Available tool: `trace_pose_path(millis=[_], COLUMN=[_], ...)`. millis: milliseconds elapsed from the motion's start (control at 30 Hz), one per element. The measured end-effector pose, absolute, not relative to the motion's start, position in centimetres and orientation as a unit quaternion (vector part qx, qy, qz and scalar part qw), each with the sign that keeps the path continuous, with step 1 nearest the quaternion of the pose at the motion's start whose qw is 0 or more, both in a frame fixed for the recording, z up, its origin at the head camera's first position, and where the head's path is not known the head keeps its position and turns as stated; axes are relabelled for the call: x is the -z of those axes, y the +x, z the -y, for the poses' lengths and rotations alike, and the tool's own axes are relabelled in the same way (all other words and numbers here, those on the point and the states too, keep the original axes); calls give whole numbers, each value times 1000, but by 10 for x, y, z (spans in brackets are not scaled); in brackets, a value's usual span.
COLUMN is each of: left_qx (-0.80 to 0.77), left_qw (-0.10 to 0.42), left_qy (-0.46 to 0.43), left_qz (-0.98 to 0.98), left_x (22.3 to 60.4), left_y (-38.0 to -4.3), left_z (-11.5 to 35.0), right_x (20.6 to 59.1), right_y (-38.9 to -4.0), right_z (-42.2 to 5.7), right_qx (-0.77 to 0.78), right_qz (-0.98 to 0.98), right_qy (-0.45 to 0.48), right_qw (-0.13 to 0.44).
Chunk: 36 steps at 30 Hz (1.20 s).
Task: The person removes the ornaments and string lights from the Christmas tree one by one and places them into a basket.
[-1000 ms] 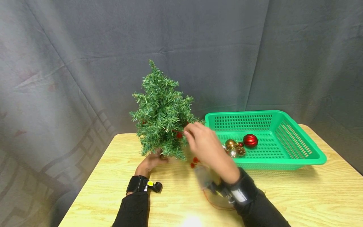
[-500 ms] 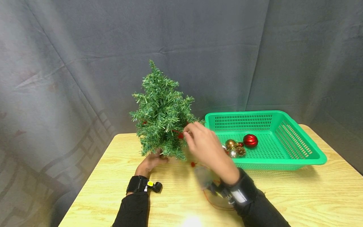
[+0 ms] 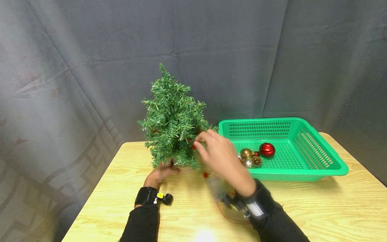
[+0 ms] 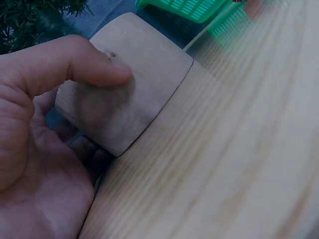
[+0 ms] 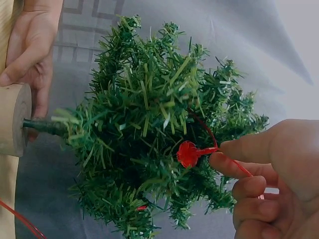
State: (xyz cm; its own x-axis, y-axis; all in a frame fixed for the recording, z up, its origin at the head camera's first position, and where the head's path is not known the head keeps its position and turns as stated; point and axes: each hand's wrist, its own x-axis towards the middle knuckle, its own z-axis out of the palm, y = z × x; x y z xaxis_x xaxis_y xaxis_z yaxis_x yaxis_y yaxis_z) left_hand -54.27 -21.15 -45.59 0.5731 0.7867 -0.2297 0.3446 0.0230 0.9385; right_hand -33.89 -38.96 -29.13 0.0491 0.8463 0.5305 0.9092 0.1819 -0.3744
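Observation:
A small artificial Christmas tree (image 3: 173, 117) stands on a round wooden base (image 4: 149, 69) on the table. My left hand (image 3: 160, 173) holds this base at the table top, its thumb across the side in the left wrist view. At the tree's lower right, my right hand (image 3: 219, 151) pinches the red cord of a garland between thumb and forefinger. Right at those fingertips is a red flower-like bauble (image 5: 187, 154) on the cord, in front of the branches. Another red bauble (image 3: 206, 175) hangs below the hand. More red cord (image 3: 231, 220) loops over the table.
A green plastic basket (image 3: 287, 172) stands to the right on the wooden table (image 3: 181, 215). In it lie a ridged red ball (image 3: 267, 150), a gold ball (image 3: 245, 153), a silver ball (image 3: 248, 163) and a pinecone (image 3: 257, 161). Grey cloth (image 3: 223, 60) hangs behind.
The red bauble at my right fingertips has shifted slightly right and down. Of the red baubles hanging below that hand, fewer show now. Both hands have stayed nearly in place.

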Motion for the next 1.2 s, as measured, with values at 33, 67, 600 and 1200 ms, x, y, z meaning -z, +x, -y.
trace_pose_path(millis=[33,67,600,1200], left_qx=[-189,-190,-186,-171], left_qw=[577,577,550,564], left_qy=[675,676,721,713], left_qz=[-420,-417,-379,-380], left_x=[456,456,455,459], left_y=[-542,-543,-543,-544], left_z=[211,211,209,208], right_x=[291,291,290,294], right_y=[-339,-339,-341,-342], right_z=[390,390,389,386], right_qx=[47,49,59,58], right_qz=[688,688,689,692], right_qy=[-639,-639,-637,-632], right_qw=[342,342,340,345])
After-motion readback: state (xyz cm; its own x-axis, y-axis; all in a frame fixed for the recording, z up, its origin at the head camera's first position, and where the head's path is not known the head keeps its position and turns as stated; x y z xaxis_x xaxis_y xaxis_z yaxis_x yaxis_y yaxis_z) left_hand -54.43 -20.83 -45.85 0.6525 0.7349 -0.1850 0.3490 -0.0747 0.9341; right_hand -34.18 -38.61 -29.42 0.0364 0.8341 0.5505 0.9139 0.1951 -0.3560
